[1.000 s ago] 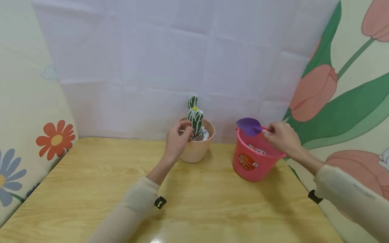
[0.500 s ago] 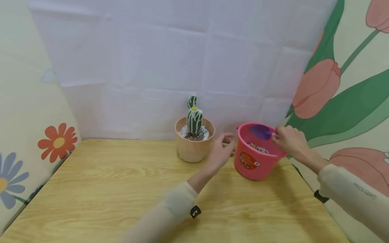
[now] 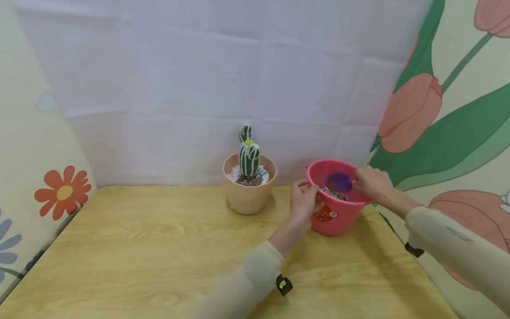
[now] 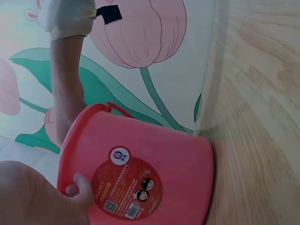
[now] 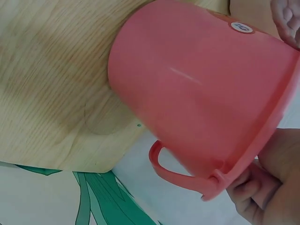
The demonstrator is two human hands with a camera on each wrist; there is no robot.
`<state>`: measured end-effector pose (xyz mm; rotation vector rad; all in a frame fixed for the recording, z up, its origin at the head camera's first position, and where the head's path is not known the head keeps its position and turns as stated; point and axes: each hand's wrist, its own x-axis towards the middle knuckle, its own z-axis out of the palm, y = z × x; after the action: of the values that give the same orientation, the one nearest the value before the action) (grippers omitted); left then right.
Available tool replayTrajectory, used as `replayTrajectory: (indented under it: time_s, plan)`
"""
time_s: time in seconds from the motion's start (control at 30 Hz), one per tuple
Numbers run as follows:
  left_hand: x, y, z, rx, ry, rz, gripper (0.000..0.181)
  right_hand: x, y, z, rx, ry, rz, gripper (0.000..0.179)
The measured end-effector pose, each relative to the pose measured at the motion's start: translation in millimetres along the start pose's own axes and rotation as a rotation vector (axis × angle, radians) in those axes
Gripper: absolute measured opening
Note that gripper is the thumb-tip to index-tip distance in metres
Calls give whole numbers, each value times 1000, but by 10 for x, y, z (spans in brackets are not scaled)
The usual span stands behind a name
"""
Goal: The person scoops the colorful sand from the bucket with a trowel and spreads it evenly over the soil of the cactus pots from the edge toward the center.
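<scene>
On my head feed, the pink bucket [image 3: 344, 218] stands upright at the right of the desk [image 3: 159, 248], multicoloured bits [image 3: 334, 193] inside. Right hand [image 3: 373, 182]: closed in a fist round the handle end of the purple scoop [image 3: 338, 182], whose blade is within the bucket's mouth; I cannot tell whether it touches the bits. Left hand [image 3: 304, 204]: thumb and fingers nearly together, gripping the near-left rim. To the left, well apart from the scoop, a peach pot [image 3: 249, 200] holds an upright green cactus [image 3: 249, 160].
</scene>
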<state>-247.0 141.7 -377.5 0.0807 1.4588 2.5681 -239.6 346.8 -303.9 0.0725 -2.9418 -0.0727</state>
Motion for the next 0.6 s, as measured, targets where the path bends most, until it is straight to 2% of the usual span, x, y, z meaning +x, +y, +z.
replayTrajectory:
  time_s: [0.17, 0.37, 0.6]
  plan:
    - [11, -48, 26, -73, 26, -29, 33, 30, -25, 61, -36, -41, -11, 31]
    - [79, -1, 28, -169, 21, -44, 37, 116, -81, 52, -76, -42, -61, 30]
    - [119, 4, 48, -179, 37, -68, 37, 215, -77, 168, -66, -133, -162, 22]
